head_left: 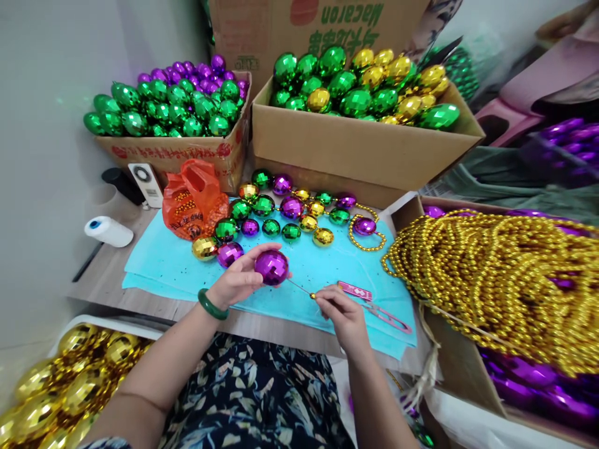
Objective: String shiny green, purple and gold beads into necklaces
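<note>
You're at the stringing step, it seems: your left hand (239,275) grasps the purple faceted bead (271,268) above the blue cloth (339,265), while your right hand (344,315) pinches its fingers at the small gold bead (313,296) on the strand (298,286). Next probably calls for a taut line, gold sliding toward purple.

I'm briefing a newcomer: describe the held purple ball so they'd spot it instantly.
Find the turquoise cloth. Over it, the left hand, green bangle at its wrist, holds a faceted purple ball. Unlike the other purple balls, this one is hand-held, with a strand stretching toward the right hand.
</note>
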The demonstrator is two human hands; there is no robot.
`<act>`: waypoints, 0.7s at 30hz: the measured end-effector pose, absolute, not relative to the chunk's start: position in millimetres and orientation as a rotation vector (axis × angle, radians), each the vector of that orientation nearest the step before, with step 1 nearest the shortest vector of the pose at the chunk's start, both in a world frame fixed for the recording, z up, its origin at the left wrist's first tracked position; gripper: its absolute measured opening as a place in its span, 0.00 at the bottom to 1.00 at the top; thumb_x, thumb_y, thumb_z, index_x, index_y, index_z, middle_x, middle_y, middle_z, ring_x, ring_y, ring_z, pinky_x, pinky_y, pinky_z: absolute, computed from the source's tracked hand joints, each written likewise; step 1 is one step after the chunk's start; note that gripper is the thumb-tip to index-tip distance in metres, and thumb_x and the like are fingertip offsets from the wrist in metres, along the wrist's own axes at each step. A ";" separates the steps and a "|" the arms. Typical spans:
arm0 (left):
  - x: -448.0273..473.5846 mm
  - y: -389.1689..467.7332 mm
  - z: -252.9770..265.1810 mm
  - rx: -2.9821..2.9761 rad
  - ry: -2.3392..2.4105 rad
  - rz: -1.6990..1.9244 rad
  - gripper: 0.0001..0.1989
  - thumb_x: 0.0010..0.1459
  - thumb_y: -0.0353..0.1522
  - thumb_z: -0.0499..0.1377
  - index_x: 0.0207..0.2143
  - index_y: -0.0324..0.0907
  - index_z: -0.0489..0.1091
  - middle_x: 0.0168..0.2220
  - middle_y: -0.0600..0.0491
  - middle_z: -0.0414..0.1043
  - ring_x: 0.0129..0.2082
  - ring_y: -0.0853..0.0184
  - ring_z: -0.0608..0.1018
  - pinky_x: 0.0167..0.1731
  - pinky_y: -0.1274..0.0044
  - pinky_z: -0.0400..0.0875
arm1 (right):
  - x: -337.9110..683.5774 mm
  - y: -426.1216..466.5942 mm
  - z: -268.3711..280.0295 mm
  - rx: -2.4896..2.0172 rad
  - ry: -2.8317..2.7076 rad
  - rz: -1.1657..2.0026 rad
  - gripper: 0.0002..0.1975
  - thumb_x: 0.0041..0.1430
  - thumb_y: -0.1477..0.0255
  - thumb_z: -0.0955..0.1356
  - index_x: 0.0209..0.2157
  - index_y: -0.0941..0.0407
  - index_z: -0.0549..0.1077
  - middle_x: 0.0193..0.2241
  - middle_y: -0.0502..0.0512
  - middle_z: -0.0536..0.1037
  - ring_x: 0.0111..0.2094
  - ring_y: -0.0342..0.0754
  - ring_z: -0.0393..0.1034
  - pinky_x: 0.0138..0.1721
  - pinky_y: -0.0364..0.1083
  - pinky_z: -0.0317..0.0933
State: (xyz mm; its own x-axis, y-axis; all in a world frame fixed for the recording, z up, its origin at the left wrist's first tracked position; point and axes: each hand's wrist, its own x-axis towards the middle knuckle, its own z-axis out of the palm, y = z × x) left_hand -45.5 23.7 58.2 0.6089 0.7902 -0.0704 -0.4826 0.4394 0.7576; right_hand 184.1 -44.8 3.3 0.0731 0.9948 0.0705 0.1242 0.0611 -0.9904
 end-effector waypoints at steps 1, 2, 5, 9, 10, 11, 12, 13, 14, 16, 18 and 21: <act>-45.0 23.1 57.7 0.755 0.451 0.823 0.33 0.45 0.36 0.67 0.54 0.44 0.62 0.50 0.43 0.68 0.45 0.55 0.77 0.40 0.70 0.71 | 182.5 -44.8 2.7 -1.277 -1.250 1.075 0.08 0.54 0.66 0.70 0.27 0.56 0.77 0.25 0.53 0.72 0.20 0.41 0.61 0.18 0.42 0.57; -44.4 22.5 57.4 0.745 0.451 0.824 0.34 0.45 0.37 0.67 0.55 0.44 0.62 0.50 0.43 0.69 0.46 0.55 0.76 0.43 0.68 0.71 | 181.0 -44.8 2.0 -1.270 -1.236 1.099 0.09 0.54 0.65 0.70 0.27 0.56 0.76 0.25 0.53 0.71 0.20 0.41 0.60 0.18 0.41 0.56; -43.7 22.0 57.3 0.766 0.476 0.860 0.34 0.45 0.37 0.68 0.55 0.45 0.62 0.49 0.44 0.69 0.46 0.55 0.76 0.48 0.64 0.68 | 178.8 -44.5 0.4 -1.274 -1.226 1.097 0.08 0.53 0.66 0.70 0.26 0.56 0.77 0.25 0.53 0.72 0.20 0.41 0.61 0.18 0.41 0.56; -46.4 23.7 56.4 0.857 0.485 0.894 0.31 0.44 0.34 0.68 0.52 0.46 0.66 0.50 0.47 0.70 0.46 0.58 0.75 0.50 0.66 0.66 | 180.4 -42.5 0.7 -1.281 -1.258 1.030 0.06 0.52 0.67 0.71 0.27 0.55 0.78 0.24 0.53 0.72 0.22 0.43 0.63 0.19 0.42 0.57; -46.9 23.7 55.7 0.890 0.484 0.887 0.30 0.45 0.34 0.68 0.52 0.47 0.67 0.50 0.47 0.70 0.47 0.58 0.75 0.50 0.67 0.66 | 180.3 -41.7 1.3 -1.278 -1.267 1.023 0.06 0.52 0.68 0.71 0.27 0.55 0.78 0.24 0.53 0.72 0.23 0.43 0.63 0.20 0.42 0.57; -47.0 23.1 55.0 0.934 0.489 0.867 0.30 0.45 0.33 0.68 0.52 0.47 0.67 0.50 0.47 0.69 0.47 0.59 0.74 0.50 0.67 0.66 | 179.4 -40.9 1.9 -1.274 -1.273 1.025 0.06 0.53 0.67 0.71 0.27 0.55 0.78 0.24 0.53 0.72 0.23 0.43 0.63 0.20 0.42 0.57; -46.7 22.1 54.4 0.995 0.504 0.833 0.30 0.46 0.33 0.68 0.53 0.47 0.67 0.51 0.47 0.69 0.47 0.59 0.74 0.50 0.67 0.66 | 177.9 -40.0 2.6 -1.269 -1.275 1.036 0.06 0.53 0.67 0.71 0.27 0.55 0.78 0.25 0.53 0.73 0.23 0.43 0.63 0.20 0.42 0.57; -46.0 20.6 54.2 1.071 0.530 0.788 0.31 0.46 0.33 0.68 0.54 0.47 0.66 0.52 0.47 0.69 0.48 0.58 0.73 0.51 0.67 0.66 | 175.8 -39.2 3.3 -1.264 -1.271 1.056 0.07 0.53 0.67 0.71 0.27 0.55 0.78 0.25 0.54 0.73 0.22 0.42 0.62 0.19 0.42 0.57; -45.5 19.2 54.5 1.160 0.564 0.739 0.32 0.46 0.32 0.68 0.56 0.48 0.65 0.53 0.47 0.67 0.50 0.58 0.72 0.51 0.66 0.66 | 173.4 -38.5 3.9 -1.258 -1.261 1.083 0.08 0.53 0.66 0.70 0.27 0.55 0.77 0.26 0.54 0.73 0.21 0.42 0.62 0.19 0.42 0.57; -46.6 18.6 56.8 1.345 0.644 0.666 0.37 0.45 0.32 0.69 0.59 0.50 0.62 0.58 0.46 0.63 0.52 0.57 0.71 0.50 0.66 0.67 | 169.1 -37.6 4.4 -1.242 -1.229 1.133 0.08 0.53 0.65 0.70 0.27 0.56 0.76 0.27 0.53 0.72 0.20 0.41 0.61 0.18 0.42 0.57; -54.6 25.6 60.9 1.507 0.759 0.689 0.35 0.46 0.34 0.68 0.57 0.50 0.64 0.58 0.45 0.63 0.50 0.58 0.71 0.48 0.68 0.68 | 168.0 -37.3 3.6 -1.226 -1.203 1.148 0.08 0.54 0.66 0.70 0.27 0.56 0.76 0.27 0.52 0.72 0.19 0.40 0.61 0.18 0.41 0.57; -86.2 56.8 67.5 1.718 1.153 0.891 0.16 0.54 0.37 0.62 0.45 0.43 0.74 0.46 0.46 0.73 0.44 0.60 0.74 0.46 0.69 0.69 | 173.9 -37.0 -0.7 -1.215 -1.202 1.106 0.06 0.54 0.68 0.70 0.27 0.56 0.75 0.25 0.51 0.71 0.20 0.40 0.61 0.19 0.41 0.57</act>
State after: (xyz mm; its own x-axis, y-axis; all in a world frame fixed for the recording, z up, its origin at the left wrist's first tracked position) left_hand -86.2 56.8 67.5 0.3177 0.9435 0.0945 0.3297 -0.2034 0.9219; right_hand 173.9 -37.0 -0.7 0.0677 0.9960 0.0579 0.0248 0.0564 -0.9981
